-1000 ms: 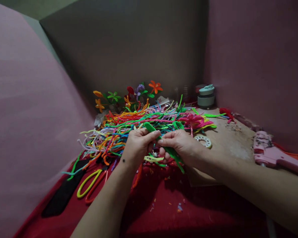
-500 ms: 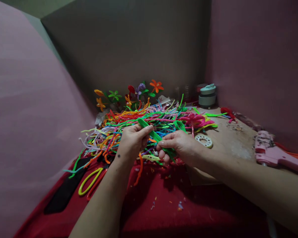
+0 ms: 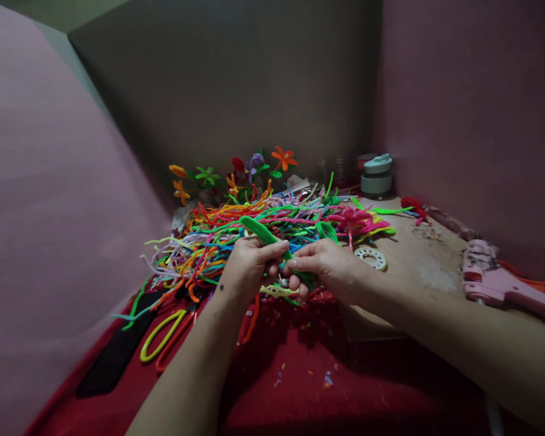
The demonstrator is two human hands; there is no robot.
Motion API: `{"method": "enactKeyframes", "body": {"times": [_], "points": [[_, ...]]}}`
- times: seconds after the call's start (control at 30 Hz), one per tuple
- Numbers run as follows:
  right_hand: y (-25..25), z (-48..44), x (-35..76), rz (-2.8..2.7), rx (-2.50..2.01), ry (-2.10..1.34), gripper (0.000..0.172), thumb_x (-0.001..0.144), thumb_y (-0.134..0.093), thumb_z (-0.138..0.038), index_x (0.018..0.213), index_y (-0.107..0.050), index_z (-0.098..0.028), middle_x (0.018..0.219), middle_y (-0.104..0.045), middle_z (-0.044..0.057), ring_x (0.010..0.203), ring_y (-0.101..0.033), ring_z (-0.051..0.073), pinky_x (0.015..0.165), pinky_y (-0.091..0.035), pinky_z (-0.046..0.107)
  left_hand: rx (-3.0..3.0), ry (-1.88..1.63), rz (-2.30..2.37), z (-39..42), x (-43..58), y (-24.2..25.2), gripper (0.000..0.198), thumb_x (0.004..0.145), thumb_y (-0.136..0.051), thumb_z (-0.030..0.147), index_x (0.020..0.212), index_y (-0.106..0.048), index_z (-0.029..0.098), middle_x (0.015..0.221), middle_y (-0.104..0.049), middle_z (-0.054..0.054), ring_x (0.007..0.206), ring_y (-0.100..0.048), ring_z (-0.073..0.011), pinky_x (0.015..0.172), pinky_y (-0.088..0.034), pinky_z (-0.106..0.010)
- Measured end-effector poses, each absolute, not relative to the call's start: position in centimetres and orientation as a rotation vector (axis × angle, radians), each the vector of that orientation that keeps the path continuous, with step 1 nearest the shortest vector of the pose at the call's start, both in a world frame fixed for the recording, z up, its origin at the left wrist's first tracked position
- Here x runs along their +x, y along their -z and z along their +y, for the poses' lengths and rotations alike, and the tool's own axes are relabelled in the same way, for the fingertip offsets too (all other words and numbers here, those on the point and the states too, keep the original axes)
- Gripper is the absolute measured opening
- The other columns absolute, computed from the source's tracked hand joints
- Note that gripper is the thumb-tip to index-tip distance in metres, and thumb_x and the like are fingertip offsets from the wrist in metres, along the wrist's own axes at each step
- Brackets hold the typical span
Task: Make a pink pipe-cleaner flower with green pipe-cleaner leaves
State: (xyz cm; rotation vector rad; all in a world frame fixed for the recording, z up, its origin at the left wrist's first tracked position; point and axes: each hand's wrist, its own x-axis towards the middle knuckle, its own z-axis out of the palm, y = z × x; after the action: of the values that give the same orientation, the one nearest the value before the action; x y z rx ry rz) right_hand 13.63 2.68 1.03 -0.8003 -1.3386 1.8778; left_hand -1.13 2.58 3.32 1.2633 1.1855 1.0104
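Observation:
A flat green fuzzy strip (image 3: 260, 231) slants down to the right between my hands, over a heap of coloured pipe cleaners (image 3: 218, 213). My left hand (image 3: 258, 261) pinches it around its middle, thumb on top, and its rounded upper end sticks out past the fingers. Close beside it, my right hand (image 3: 315, 265) is closed on the lower part, which partly shows under the fingers. The fingertips of both hands nearly meet. A pink fuzzy flower (image 3: 353, 220) lies just beyond my right hand.
Fuzzy flowers (image 3: 284, 158) stand behind the heap. A lidded cup (image 3: 376, 175), a white holed ring (image 3: 370, 258) and a pink glue gun (image 3: 485, 278) are on the right. Yellow-handled scissors (image 3: 161, 339) and a black strip (image 3: 113, 357) lie front left on red cloth (image 3: 272, 387).
My left hand has slid along the strip toward my right hand, so more of the upper end sticks out. The whole view has shifted slightly.

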Motion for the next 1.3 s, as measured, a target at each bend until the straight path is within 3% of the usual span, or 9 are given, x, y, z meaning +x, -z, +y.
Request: {"method": "enactKeyframes", "body": {"times": [0.37, 0.47, 0.57, 0.7, 0.83, 1.13, 1.3], "points": [[-1.2, 2.9, 13.9, -1.256, -0.839, -1.922, 0.011, 0.072, -0.053, -0.013, 0.065, -0.060, -0.009, 0.051, -0.061, 0.004, 0.036, -0.053, 0.010, 0.038, -0.047, 0.023, 1.238, -1.064, 1.084, 3.1, -1.5, -3.3, 0.031, 0.065, -0.069, 0.034, 0.059, -0.045, 0.016, 0.042, -0.035, 0.008, 0.033, -0.030, -0.0035, 0.035, -0.023, -0.019], [-1.2, 3.2, 14.1, -1.252, -0.828, -1.922, 0.011, 0.071, -0.054, -0.013, 0.063, -0.060, -0.009, 0.050, -0.061, 0.004, 0.036, -0.053, 0.011, 0.040, -0.049, 0.025, 1.345, -1.451, 1.257, 2.7, -1.9, -4.4, 0.024, 0.068, -0.066, 0.035, 0.071, -0.051, 0.016, 0.052, -0.041, 0.008, 0.038, -0.033, -0.0035, 0.038, -0.027, -0.019], [-1.3, 3.5, 14.3, -1.263, -0.883, -1.923, 0.011, 0.070, -0.054, -0.013, 0.063, -0.060, -0.009, 0.050, -0.061, 0.004, 0.035, -0.053, 0.010, 0.037, -0.047, 0.022, 1.897, -1.798, 1.420, 1.7, -2.2, -5.5, 0.015, 0.072, -0.064, 0.025, 0.084, -0.060, 0.018, 0.069, -0.055, 0.002, 0.060, -0.050, -0.0085, 0.055, -0.041, -0.021], [-1.5, 3.7, 14.7, -1.378, -0.913, -1.923, 0.011, 0.069, -0.054, -0.011, 0.060, -0.060, -0.009, 0.047, -0.060, 0.003, 0.035, -0.052, 0.010, 0.038, -0.046, 0.020, 2.883, -1.131, 1.126, 0.8, -1.9, -5.9, 0.012, 0.078, -0.057, 0.017, 0.086, -0.064, 0.021, 0.093, -0.064, -0.003, 0.094, -0.053, -0.0168, 0.088, -0.038, -0.035], [-1.8, 3.7, 14.9, -1.504, -0.976, -1.951, 0.014, 0.066, -0.049, -0.007, 0.056, -0.058, -0.011, 0.045, -0.061, 0.003, 0.031, -0.049, 0.009, 0.036, -0.045, 0.019, 3.049, -0.649, 1.005, 1.1, -1.8, -5.0, 0.015, 0.083, -0.050, 0.016, 0.092, -0.061, 0.021, 0.093, -0.066, -0.002, 0.089, -0.057, -0.0145, 0.101, -0.026, -0.041], [-2.8, 3.8, 15.9, -1.742, -0.952, -2.005, 0.011, 0.064, -0.054, -0.012, 0.054, -0.058, -0.011, 0.043, -0.057, 0.000, 0.028, -0.045, 0.007, 0.033, -0.037, 0.018, 3.023, -0.559, 0.964, 0.8, -1.9, -4.5, 0.015, 0.083, -0.045, 0.010, 0.081, -0.058, 0.017, 0.073, -0.063, -0.003, 0.074, -0.055, -0.0137, 0.080, -0.040, -0.030], [-3.1, 4.0, 16.2, -1.858, -0.941, -1.947, 0.014, 0.070, -0.054, -0.020, 0.059, -0.059, -0.012, 0.047, -0.057, 0.000, 0.033, -0.045, 0.007, 0.039, -0.037, 0.020, 2.976, -0.567, 1.101, 0.6, -1.7, -4.2, 0.016, 0.081, -0.044, 0.008, 0.074, -0.055, 0.016, 0.066, -0.058, -0.002, 0.068, -0.050, -0.0134, 0.064, -0.039, -0.025]]}}
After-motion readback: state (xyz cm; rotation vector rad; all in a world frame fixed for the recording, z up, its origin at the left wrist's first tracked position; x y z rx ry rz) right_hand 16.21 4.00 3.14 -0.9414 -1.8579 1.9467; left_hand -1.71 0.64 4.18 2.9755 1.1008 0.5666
